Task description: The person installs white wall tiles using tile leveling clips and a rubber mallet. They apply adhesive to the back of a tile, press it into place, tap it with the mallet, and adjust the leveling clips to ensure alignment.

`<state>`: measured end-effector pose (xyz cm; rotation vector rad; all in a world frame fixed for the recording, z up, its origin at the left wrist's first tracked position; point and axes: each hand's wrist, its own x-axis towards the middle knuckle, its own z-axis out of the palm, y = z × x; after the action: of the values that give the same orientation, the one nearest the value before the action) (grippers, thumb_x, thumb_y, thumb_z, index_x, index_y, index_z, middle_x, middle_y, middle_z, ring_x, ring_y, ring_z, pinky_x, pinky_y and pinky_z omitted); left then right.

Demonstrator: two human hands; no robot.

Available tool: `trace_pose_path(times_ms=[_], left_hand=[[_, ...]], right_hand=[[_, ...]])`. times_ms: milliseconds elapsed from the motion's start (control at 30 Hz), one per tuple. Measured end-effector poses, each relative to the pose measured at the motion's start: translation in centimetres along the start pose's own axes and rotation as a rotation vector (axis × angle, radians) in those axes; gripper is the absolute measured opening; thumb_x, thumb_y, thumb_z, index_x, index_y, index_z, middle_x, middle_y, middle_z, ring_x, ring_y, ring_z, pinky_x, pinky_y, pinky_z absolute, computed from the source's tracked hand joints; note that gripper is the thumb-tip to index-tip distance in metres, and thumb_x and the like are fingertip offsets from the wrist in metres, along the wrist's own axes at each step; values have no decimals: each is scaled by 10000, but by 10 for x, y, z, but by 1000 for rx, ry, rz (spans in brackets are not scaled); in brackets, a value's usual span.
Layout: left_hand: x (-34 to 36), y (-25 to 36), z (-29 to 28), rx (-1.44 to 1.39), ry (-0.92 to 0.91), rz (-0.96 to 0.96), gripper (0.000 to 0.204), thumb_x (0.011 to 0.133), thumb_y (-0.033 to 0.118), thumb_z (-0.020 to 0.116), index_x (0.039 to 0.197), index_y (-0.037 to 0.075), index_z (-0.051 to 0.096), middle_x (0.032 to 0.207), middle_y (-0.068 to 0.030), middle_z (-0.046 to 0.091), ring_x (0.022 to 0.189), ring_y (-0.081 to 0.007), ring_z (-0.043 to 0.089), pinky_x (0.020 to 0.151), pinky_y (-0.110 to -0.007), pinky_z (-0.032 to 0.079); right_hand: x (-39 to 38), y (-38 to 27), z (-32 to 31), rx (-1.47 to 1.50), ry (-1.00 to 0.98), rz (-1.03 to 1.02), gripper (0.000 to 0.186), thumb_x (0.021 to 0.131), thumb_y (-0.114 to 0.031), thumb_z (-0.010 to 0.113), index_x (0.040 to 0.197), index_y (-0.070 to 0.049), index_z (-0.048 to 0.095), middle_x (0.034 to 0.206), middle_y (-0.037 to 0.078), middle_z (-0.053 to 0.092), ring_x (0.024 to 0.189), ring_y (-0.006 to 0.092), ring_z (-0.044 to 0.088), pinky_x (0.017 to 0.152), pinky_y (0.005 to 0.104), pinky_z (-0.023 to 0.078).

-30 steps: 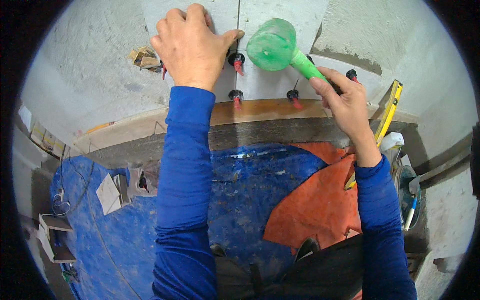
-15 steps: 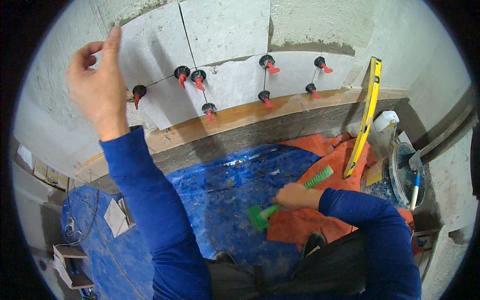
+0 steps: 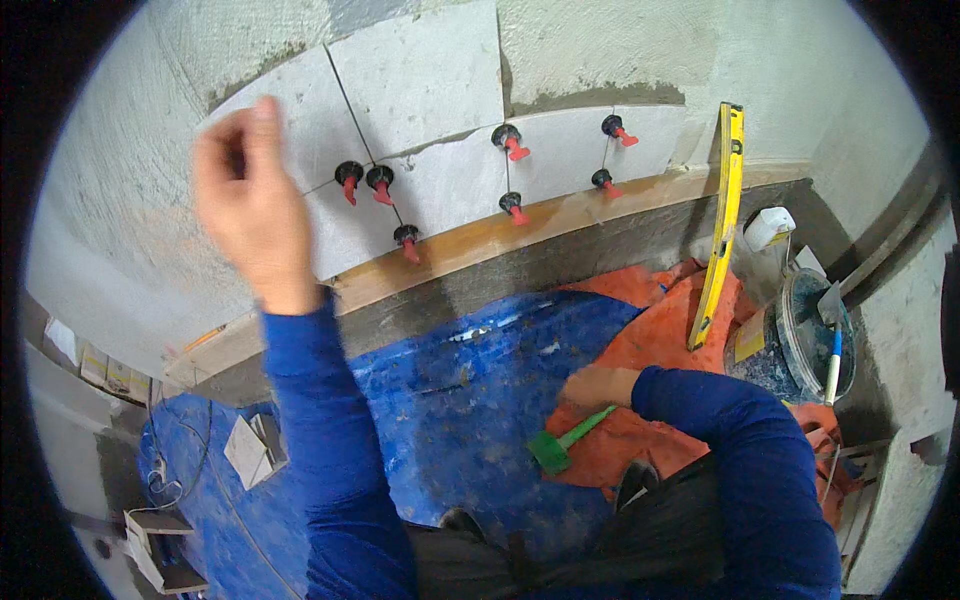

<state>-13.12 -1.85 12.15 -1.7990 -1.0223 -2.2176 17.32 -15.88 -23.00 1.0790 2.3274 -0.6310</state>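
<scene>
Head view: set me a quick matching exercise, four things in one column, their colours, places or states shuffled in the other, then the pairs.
Things:
1. mallet
2. spirit level
3. tile clips
4. left hand

Descriptions:
A. black with red handles
B. blurred, in front of the white tiles
C. green, close to the right hand
D. yellow, lower end at the orange sheet

Pairs: 1-C, 2-D, 3-A, 4-B

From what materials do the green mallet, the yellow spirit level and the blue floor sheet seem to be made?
Green mallet: probably rubber or plastic, matt; its dull surface shows no metallic shine.
Yellow spirit level: likely painted metal, judging by its slim, rigid-looking bar; plastic is possible.
Blue floor sheet: apparently plastic tarpaulin, with creases and glossy patches.
</scene>
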Motion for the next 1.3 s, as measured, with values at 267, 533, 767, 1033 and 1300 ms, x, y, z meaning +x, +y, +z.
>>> trace_pose_path(times_ms=[267, 533, 767, 1033, 1300], left_hand=[[-146, 28, 98, -142, -182, -485, 906, 909, 56, 634, 1610, -110, 84, 1022, -116, 502, 907, -216, 484, 918, -349, 448], [-149, 0, 108, 83, -223, -435, 944, 877, 41, 625, 1603, -128, 46, 1021, -149, 495, 930, -258, 497, 941, -393, 445], [-153, -2, 121, 73, -234, -365, 956, 862, 21, 622, 1608, -115, 40, 998, -147, 490, 925, -283, 505, 933, -389, 439], [-159, 12, 134, 3, -214, -410, 925, 865, 9, 621, 1617, -92, 94, 1045, -149, 471, 933, -259, 495, 920, -376, 437], [-170, 16, 150, -21, -149, -359, 727, 902, -34, 566, 1585, -56, 318, 1099, -145, 472, 952, -242, 492, 926, -353, 434]], right_hand=[[-48, -3, -81, 134, 378, -1, 407, 925, -353, 717, 1268, -139, 673, 1113, 141, 727, 995, 398, 703, 840, 524, 560], [-53, -15, -70, 181, 347, -171, 366, 915, -364, 728, 1219, -166, 681, 1060, 163, 739, 991, 395, 709, 836, 530, 572], [-53, -11, -63, 215, 440, -220, 370, 911, -354, 735, 1211, -144, 679, 1037, 166, 741, 1008, 399, 708, 837, 526, 575], [-55, -9, -68, 238, 429, -193, 353, 917, -345, 730, 1205, -145, 690, 1067, 173, 741, 1040, 403, 700, 875, 526, 566], [-60, -6, -85, 308, 475, -201, 389, 914, -340, 724, 1235, -123, 692, 1105, 166, 744, 1059, 393, 698, 913, 509, 560]])
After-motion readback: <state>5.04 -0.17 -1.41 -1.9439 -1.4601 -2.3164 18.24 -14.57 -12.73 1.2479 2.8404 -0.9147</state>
